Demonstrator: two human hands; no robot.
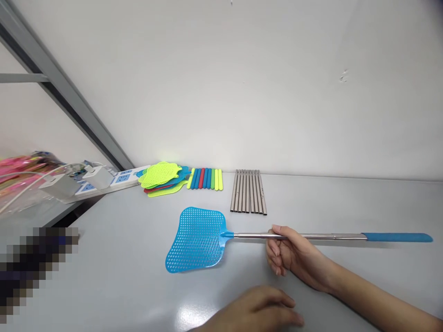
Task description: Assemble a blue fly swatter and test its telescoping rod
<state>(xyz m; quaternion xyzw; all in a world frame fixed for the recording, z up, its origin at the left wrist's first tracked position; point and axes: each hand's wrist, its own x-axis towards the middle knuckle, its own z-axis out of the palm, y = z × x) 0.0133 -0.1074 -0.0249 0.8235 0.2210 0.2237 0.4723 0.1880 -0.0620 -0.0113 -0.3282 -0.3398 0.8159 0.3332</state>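
A blue fly swatter (199,240) with a long telescopic metal rod and a blue handle grip lies sideways across the front of the view. My right hand (294,253) is closed on its metal rod, thumb above and fingers curled beneath. Nearer to me, my left hand (259,306) is held low with its fingers stretched out and nothing in them. Behind the swatter stands a row of metal rods (247,191), side by side. To their left lie several coloured handle grips (205,179) in a row, then a pile of swatter heads (161,175), yellow-green on top.
A power strip (121,179) with white plugs and cables lies at the back left of the grey table (328,203). Pink items in clear plastic (27,170) are at the far left. A white wall (277,92) rises behind the table. A blurred-out patch covers the lower left.
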